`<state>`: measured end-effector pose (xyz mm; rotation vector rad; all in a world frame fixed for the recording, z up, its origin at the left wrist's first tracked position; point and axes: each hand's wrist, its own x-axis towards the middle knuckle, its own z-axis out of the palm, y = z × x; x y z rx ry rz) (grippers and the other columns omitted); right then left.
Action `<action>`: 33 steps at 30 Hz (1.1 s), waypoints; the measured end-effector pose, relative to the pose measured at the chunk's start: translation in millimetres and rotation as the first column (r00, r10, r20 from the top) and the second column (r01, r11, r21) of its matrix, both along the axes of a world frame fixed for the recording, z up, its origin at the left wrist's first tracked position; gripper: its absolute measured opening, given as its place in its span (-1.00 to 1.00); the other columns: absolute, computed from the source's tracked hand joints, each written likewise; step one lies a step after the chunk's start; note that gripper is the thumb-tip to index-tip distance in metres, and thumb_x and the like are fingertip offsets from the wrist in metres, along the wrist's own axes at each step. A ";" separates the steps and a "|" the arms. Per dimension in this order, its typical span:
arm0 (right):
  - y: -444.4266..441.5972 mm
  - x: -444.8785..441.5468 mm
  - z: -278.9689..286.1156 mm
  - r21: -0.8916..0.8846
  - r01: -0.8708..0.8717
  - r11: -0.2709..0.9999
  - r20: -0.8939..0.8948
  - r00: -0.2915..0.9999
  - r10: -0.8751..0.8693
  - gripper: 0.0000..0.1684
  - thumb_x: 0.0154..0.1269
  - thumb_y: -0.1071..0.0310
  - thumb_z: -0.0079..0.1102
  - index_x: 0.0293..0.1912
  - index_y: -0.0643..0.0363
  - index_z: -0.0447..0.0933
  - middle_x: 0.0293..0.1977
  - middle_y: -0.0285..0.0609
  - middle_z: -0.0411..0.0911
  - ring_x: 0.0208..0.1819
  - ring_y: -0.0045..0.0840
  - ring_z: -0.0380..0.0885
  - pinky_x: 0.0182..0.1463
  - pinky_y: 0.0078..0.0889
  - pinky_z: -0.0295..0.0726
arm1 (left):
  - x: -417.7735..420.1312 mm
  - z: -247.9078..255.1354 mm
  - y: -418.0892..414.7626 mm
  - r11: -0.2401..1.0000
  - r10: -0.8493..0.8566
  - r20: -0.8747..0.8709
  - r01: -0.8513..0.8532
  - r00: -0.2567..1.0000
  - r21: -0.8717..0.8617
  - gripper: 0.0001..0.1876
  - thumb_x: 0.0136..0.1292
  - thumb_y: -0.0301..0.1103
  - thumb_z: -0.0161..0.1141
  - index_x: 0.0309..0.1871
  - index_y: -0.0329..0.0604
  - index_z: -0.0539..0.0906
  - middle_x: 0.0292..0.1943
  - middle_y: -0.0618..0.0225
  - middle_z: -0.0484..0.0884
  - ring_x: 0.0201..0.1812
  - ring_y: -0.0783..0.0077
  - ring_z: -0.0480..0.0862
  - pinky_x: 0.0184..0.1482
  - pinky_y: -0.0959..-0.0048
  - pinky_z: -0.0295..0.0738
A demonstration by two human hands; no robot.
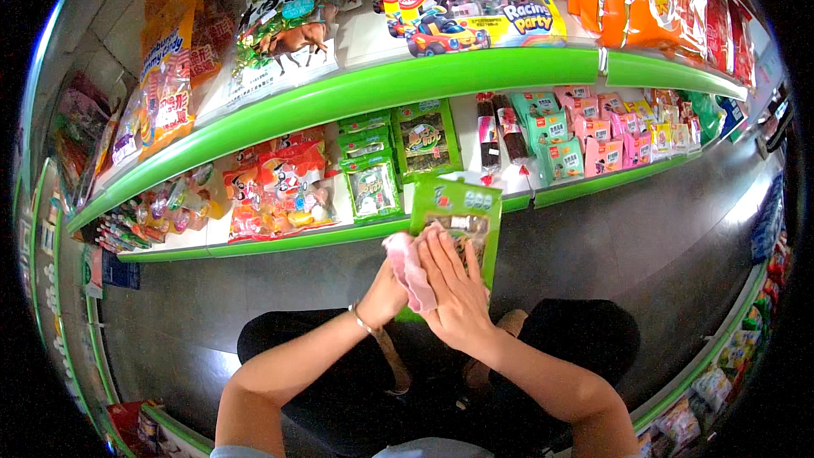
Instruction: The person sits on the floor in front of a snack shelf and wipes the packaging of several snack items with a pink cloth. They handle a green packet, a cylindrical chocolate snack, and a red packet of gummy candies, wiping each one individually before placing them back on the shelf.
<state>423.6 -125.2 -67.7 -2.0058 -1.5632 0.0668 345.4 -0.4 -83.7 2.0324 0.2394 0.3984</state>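
A green snack packet with a clear window (486, 203) is held up in front of the lower shelf, over the floor. My left hand (389, 292) is at the packet's left side, its fingers hidden behind a pink cloth (408, 270); it seems to grip the packet or the cloth, which I cannot tell apart. My right hand (455, 292) lies flat on the packet's front, fingers stretched and close together, with the cloth under its left edge.
The lower shelf holds green seaweed-like packets (372, 187), red candy bags (280, 184) and small boxes (563, 133). Above it, a green shelf edge (407, 86) juts out below larger bags and a toy-car-printed pack (470, 6). Another stocked shelf (718, 350) stands at the right.
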 end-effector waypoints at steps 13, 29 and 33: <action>7.1 2.7 -3.8 0.046 0.136 0.990 -0.024 0.990 -0.135 -0.34 0.15 0.29 -0.06 0.25 0.27 0.11 0.29 0.08 0.02 0.37 -0.16 -0.13 0.31 0.18 -0.26 | -18.8 11.8 -16.9 0.943 0.215 0.091 -0.182 0.972 -0.278 -0.63 0.34 -0.32 -0.14 0.12 -0.36 0.27 0.01 0.10 0.36 0.04 0.35 0.37 0.11 0.45 0.23; -5.4 33.3 3.7 -0.065 0.424 0.903 -0.996 0.025 -0.084 -0.51 0.33 0.20 -0.02 0.14 0.28 0.24 0.02 -0.22 0.36 0.04 -0.59 0.31 0.12 -0.46 0.27 | -11.1 39.6 -0.1 0.588 0.107 -0.130 -0.168 0.986 -0.791 -0.56 0.28 -0.31 0.07 0.15 -0.36 0.29 0.01 0.29 0.46 0.03 0.55 0.40 0.11 0.52 0.27; -4.6 31.8 1.8 -0.049 0.399 0.916 -0.992 0.086 -0.090 -0.53 0.36 0.16 -0.08 0.12 0.27 0.26 0.01 -0.22 0.37 0.03 -0.61 0.31 0.11 -0.48 0.28 | -10.3 41.8 -0.6 0.566 0.149 -0.153 -0.211 0.977 -0.797 -0.55 0.34 -0.20 -0.03 0.14 -0.37 0.31 0.02 0.28 0.47 0.02 0.54 0.41 0.12 0.52 0.26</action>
